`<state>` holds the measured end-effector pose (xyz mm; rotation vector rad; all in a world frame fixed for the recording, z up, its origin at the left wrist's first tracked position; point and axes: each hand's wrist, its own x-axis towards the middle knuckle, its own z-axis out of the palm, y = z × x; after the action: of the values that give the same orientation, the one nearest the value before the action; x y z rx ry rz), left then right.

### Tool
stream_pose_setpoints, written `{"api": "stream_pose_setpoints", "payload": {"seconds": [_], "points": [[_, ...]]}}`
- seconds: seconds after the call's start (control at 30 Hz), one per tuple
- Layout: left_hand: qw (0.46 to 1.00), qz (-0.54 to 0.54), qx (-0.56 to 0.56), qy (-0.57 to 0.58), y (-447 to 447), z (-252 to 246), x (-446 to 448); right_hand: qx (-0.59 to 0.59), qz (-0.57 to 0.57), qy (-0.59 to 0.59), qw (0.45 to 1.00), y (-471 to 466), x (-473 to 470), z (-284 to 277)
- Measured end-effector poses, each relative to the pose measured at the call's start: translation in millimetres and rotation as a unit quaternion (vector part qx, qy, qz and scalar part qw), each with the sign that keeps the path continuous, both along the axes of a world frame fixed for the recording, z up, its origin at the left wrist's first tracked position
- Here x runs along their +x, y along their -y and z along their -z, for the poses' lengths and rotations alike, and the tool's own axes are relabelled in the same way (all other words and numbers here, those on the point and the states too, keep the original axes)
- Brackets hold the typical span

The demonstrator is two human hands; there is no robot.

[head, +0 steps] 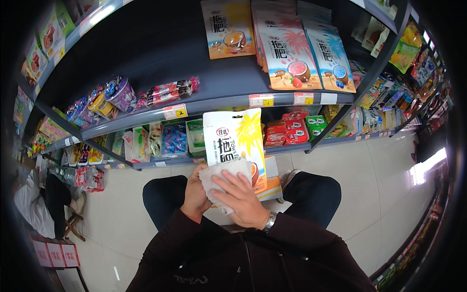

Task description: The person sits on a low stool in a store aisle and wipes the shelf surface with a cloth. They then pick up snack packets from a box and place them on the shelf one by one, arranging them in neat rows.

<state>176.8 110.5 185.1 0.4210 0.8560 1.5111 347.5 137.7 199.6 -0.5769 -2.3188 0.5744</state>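
A white snack pouch (228,126) with a yellow palm tree and a coconut picture is held upright above my lap. My left hand (194,197) grips its lower left side, the fingers partly hidden behind the pouch and cloth. Flat against the pouch front, my right hand (239,197) presses a pale grey cloth (213,177) with a wavy edge. The cloth covers the lower left of the printed front. Behind the pouch, a white and orange box or packet (273,179) shows between my knees.
Ahead, a dark metal shelf (219,80) holds an orange pouch (230,34), pink pouches (292,54) and blue pouches (330,54). Candy tubs (122,94) stand to the left. Packaged sweets (175,140) fill the lower shelf. Another person (36,208) sits at far left near a wooden stool (73,224).
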Motion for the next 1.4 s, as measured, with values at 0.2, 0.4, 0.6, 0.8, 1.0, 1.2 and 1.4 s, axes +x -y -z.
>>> {"api": "stream_pose_setpoints", "payload": {"seconds": [0.2, 0.4, 0.6, 0.8, 1.0, 1.2, 1.4], "points": [[0.999, 0.044, -0.015, 0.009, 25.1, 36.6, 10.6, -0.075, 0.131, -0.057, 0.987, -69.3, 9.2, 55.8], [0.99, 0.051, -0.127, 0.02, 29.5, 83.0, 11.9, -0.361, 0.224, -0.08, 0.902, -95.7, 79.3, 97.7], [0.989, -0.008, -0.146, 0.018, -30.5, 121.0, -34.3, -0.418, 0.291, -0.156, 0.847, -90.5, 115.6, 118.8], [0.993, 0.002, -0.115, 0.006, -90.7, 150.4, -69.8, -0.372, 0.279, -0.073, 0.882, -93.1, 98.0, 114.4], [0.981, -0.025, -0.191, -0.033, -115.9, 190.4, -85.7, -0.398, 0.269, -0.046, 0.876, -92.5, 90.6, 98.8], [0.975, -0.024, -0.21, -0.069, -122.6, 222.4, -103.3, -0.412, 0.259, -0.037, 0.873, -92.7, 85.3, 101.7], [0.941, 0.017, -0.215, -0.259, -135.9, 245.4, -102.7, -0.415, 0.239, -0.044, 0.877, -93.6, 81.2, 102.7]]}}
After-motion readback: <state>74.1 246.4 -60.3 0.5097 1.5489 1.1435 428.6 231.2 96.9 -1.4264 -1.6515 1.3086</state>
